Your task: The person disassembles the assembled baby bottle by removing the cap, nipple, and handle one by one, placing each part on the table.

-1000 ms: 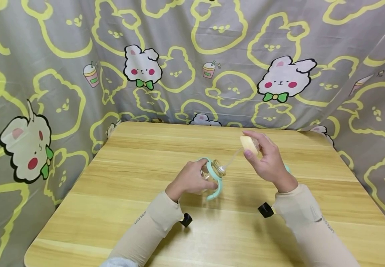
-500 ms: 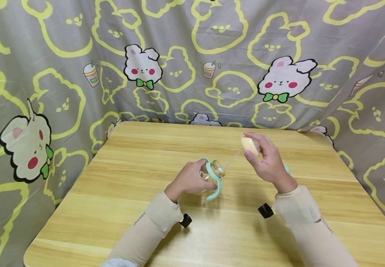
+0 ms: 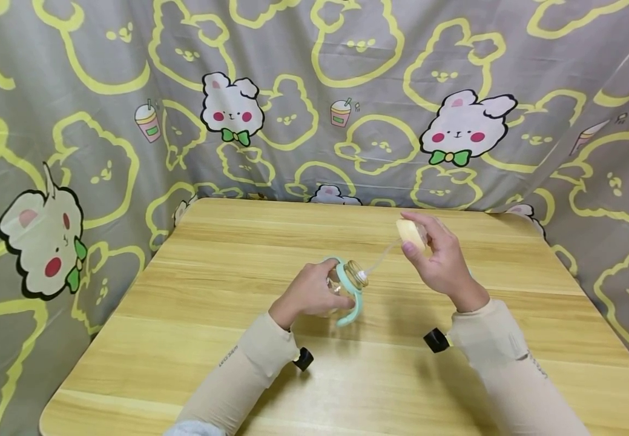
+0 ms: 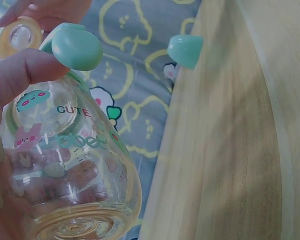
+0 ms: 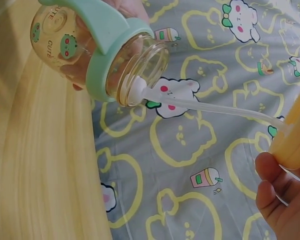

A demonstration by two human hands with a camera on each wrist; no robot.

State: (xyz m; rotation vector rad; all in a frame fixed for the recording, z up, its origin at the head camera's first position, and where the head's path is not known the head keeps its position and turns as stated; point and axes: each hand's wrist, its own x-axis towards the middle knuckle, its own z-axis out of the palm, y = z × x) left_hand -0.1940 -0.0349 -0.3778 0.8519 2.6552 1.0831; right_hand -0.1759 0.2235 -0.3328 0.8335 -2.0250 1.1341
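Observation:
My left hand (image 3: 311,290) grips a clear baby bottle (image 4: 75,150) with mint-green handles (image 5: 102,30) and small cartoon prints. The bottle is tilted over the table, its uncapped threaded mouth (image 5: 150,60) facing right. In my right hand (image 3: 442,260) a pale-yellow straw lid (image 3: 411,236) is pinched between thumb and fingers, up and to the right of the bottle. From the lid runs a bendy clear straw (image 5: 210,106). Its white weighted end (image 5: 136,90) sits right at the bottle's mouth, overlapping the rim in the right wrist view.
A mint-green cap (image 4: 185,50) stands on the wooden table (image 3: 238,242), mostly hidden behind my right wrist in the head view. A grey curtain (image 3: 292,169) with cartoon prints encloses the back and sides. Black wrist cameras (image 3: 436,340) stick out beneath both wrists.
My right hand and the lid have shifted slightly to the right. The straw's weighted end dipped a little into the mouth half a second ago and is now back at the rim. The left hand stays put.

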